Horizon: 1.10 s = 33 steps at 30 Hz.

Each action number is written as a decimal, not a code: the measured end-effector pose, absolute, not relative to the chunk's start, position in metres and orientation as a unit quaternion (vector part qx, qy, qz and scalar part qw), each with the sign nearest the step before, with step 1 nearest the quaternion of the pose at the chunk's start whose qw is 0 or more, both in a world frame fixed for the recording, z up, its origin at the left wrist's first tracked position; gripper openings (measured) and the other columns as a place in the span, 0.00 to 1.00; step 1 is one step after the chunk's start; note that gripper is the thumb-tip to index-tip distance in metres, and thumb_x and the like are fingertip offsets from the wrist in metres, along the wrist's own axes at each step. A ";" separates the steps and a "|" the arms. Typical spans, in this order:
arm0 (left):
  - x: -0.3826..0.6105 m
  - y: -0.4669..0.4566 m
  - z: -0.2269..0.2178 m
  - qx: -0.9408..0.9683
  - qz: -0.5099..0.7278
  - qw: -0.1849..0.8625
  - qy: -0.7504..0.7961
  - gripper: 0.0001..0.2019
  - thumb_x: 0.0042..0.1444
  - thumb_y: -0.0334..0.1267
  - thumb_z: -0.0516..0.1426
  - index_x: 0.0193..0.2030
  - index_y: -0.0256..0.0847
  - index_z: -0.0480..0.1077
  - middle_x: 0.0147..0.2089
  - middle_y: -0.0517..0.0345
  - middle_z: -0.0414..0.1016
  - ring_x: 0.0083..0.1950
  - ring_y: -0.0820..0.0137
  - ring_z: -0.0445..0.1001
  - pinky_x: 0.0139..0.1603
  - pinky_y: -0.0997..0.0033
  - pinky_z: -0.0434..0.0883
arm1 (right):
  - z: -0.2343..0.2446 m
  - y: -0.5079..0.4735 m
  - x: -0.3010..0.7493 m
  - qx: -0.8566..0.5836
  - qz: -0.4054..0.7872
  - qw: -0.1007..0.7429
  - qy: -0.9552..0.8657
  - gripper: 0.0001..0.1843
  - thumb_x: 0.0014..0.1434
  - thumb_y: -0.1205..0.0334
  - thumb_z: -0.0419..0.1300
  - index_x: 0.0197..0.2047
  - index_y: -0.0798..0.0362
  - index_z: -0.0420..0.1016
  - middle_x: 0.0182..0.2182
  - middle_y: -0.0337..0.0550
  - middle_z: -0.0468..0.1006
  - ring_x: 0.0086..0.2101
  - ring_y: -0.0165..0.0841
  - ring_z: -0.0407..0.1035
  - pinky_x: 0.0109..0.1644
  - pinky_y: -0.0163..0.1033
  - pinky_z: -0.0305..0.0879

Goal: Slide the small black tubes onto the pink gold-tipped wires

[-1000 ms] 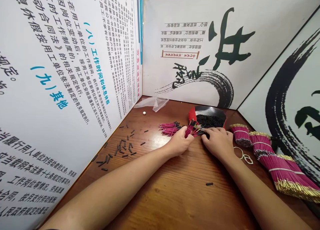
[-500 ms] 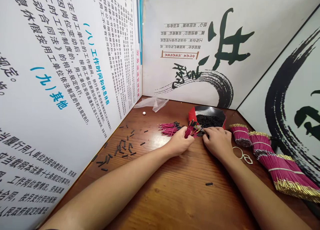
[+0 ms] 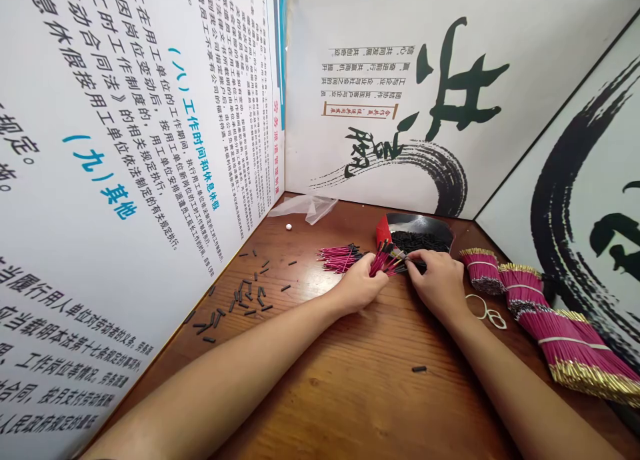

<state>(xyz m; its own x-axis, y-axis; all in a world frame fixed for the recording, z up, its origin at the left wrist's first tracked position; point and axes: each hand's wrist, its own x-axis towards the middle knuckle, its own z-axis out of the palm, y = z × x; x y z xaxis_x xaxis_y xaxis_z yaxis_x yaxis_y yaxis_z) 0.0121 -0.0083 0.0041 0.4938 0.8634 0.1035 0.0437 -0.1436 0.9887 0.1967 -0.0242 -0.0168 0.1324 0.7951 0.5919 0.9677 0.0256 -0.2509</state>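
My left hand (image 3: 361, 285) is closed around a bunch of pink wires (image 3: 381, 259), whose ends fan out to the right and upward, some tipped with black sleeves. Close beside it, my right hand (image 3: 438, 277) is closed, thumb and forefinger pinched at the wire ends. A small dark piece at those fingertips looks like a short black tube; the fingers partly hide it. Behind the hands stands a red and black open box (image 3: 384, 231) holding many short black tubes (image 3: 417, 241). Another pile of pink wires with dark ends (image 3: 336, 257) lies left of my left hand.
Loose black tubes (image 3: 245, 296) are scattered on the wooden table at left, with a single tube (image 3: 419, 369) in front. Banded bundles of pink wires (image 3: 575, 343) and pale rubber bands (image 3: 495, 319) lie at right. A clear plastic bag (image 3: 313, 208) rests by the panels.
My right hand's fingers have shifted slightly and curl tighter at the wire ends. The left hand and its wires stay almost where they were.
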 end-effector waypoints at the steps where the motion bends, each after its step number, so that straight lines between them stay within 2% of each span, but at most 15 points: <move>1: 0.012 -0.008 0.004 0.660 0.368 0.557 0.344 0.05 0.53 0.26 0.50 0.36 0.38 0.62 0.30 0.66 0.60 0.30 0.77 0.56 0.33 0.76 0.58 | -0.017 -0.024 0.197 -0.683 -0.128 0.329 -0.640 0.11 0.59 0.57 0.55 0.35 0.51 0.77 0.33 0.46 0.81 0.40 0.43 0.70 0.45 0.48 0.55; 10: 0.012 -0.008 0.004 0.656 0.363 0.562 0.350 0.05 0.52 0.27 0.51 0.35 0.39 0.61 0.29 0.67 0.59 0.28 0.77 0.55 0.31 0.76 0.56 | -0.009 -0.026 0.194 -0.623 -0.086 0.483 -0.609 0.13 0.59 0.58 0.55 0.38 0.52 0.80 0.36 0.47 0.82 0.39 0.41 0.71 0.47 0.48 0.64; 16: 0.013 -0.007 0.002 0.657 0.359 0.561 0.354 0.04 0.53 0.28 0.52 0.36 0.38 0.62 0.29 0.66 0.60 0.29 0.77 0.55 0.31 0.76 0.57 | -0.002 -0.034 0.177 -0.572 0.026 0.584 -0.576 0.11 0.60 0.58 0.56 0.38 0.52 0.79 0.36 0.45 0.81 0.37 0.37 0.73 0.41 0.42 0.68; 33: 0.012 -0.005 0.000 0.669 0.340 0.554 0.361 0.07 0.54 0.30 0.52 0.40 0.37 0.65 0.30 0.65 0.62 0.29 0.77 0.56 0.30 0.76 0.57 | 0.003 -0.039 0.165 -0.547 0.016 0.595 -0.588 0.11 0.62 0.60 0.56 0.38 0.52 0.79 0.36 0.45 0.79 0.37 0.36 0.73 0.41 0.42 0.68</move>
